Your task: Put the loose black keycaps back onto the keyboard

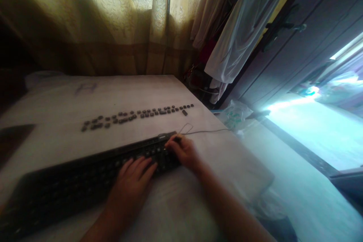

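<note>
A black keyboard [85, 179] lies slantwise across the table, with many of its keys missing toward the right end. My left hand [136, 177] rests on its lower right part, fingers stretched out and holding nothing. At the right end my right hand [184, 151] is closed around the dark handle of a wire keycap puller [177, 139]. The puller's thin wire loop [186, 126] points up and away from the keyboard. Whether its other end touches a key is hidden by my fingers. Behind the keyboard, loose black keycaps [162, 112] lie in uneven rows.
The keyboard's cable [210, 131] runs right over the edge of the pale table [136, 87]. A crumpled plastic bag [235, 113] sits beyond that edge. Yellow curtains [113, 19] hang behind, clothes [235, 34] at the right, next to a dark door [289, 45].
</note>
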`<state>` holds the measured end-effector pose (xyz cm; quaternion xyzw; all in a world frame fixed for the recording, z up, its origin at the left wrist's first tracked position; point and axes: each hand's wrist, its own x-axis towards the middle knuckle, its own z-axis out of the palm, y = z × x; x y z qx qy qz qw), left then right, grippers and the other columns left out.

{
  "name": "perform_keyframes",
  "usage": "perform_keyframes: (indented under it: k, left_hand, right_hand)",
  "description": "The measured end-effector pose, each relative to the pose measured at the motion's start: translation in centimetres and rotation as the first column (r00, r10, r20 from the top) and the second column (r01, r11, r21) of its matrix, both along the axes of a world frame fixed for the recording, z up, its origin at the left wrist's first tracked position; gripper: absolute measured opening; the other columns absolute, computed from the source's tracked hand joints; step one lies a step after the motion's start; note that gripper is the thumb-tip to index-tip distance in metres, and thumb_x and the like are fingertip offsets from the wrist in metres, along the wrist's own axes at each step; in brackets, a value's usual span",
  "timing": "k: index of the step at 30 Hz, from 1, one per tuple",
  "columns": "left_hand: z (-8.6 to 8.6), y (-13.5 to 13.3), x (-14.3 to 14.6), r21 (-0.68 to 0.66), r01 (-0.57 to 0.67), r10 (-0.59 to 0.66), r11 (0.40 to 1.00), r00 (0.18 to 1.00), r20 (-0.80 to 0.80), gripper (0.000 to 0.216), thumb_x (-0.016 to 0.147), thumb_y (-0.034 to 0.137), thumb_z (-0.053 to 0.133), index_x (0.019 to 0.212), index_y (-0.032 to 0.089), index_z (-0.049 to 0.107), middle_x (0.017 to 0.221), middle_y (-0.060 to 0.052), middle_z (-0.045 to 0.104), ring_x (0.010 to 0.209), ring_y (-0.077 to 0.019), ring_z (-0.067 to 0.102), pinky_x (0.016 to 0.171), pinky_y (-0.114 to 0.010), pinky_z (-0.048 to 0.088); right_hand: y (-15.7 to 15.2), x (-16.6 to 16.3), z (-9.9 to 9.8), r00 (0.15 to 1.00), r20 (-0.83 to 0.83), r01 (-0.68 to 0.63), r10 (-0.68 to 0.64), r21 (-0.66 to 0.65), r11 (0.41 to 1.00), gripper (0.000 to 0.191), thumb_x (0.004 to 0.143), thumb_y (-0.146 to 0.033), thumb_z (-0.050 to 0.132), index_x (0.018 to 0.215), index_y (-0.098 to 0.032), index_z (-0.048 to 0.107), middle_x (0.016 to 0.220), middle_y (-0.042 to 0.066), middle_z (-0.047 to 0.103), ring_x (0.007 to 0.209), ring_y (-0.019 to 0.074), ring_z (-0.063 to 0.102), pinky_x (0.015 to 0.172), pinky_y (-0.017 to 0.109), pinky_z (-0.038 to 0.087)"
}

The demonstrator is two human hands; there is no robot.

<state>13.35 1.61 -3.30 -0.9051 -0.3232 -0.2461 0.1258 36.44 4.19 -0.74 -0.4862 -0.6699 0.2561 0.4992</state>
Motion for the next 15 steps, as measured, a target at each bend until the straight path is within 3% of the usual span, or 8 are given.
perform_keyframes:
  k: [3, 9, 15]
  left_hand:
    - [-0.1, 0.0, 0.0, -0.010, -0.004, 0.004, 1.000, 1.000, 0.011, 0.034, 0.093, 0.020, 0.045, 0.122, 0.021, 0.063, 0.121, -0.008, 0.069, 0.113, -0.0277, 0.061, 0.102, -0.048, 0.039]
    - [-0.3, -0.1, 0.1, -0.036, -0.002, 0.003, 0.999, 0.999, 0.040, 0.034, 0.093, 0.020, 0.045, 0.122, 0.022, 0.063, 0.121, -0.009, 0.068, 0.113, -0.0278, 0.061, 0.103, -0.049, 0.039]
    - [0.0, -0.1, 0.1, -0.021, -0.007, 0.007, 1.000, 1.000, 0.010, 0.035, 0.093, 0.020, 0.044, 0.122, 0.022, 0.064, 0.120, -0.009, 0.069, 0.111, -0.0278, 0.062, 0.101, -0.048, 0.041]
  right_hand:
    - [-0.3, 0.2, 0.0, 0.999, 0.041, 0.019, -0.018, -0.016, 1.000, 0.012, 0.091, -0.030, 0.056, 0.085, -0.021, 0.063, 0.077, 0.000, 0.067, 0.071, 0.0145, 0.062, 0.068, 0.024, 0.048]
    - [-0.1, 0.4, 0.1, 0.977, 0.195, -0.086, 0.087, -0.015, 0.996, 0.011, 0.092, -0.027, 0.056, 0.088, -0.021, 0.063, 0.080, 0.001, 0.068, 0.075, 0.0147, 0.063, 0.072, 0.024, 0.047]
    - [0.6, 0.3, 1.1, 0.887, 0.409, -0.215, 0.214, -0.045, 0.976, 0.007, 0.092, -0.022, 0.056, 0.090, -0.021, 0.063, 0.083, 0.002, 0.069, 0.076, 0.0154, 0.064, 0.073, 0.024, 0.047]
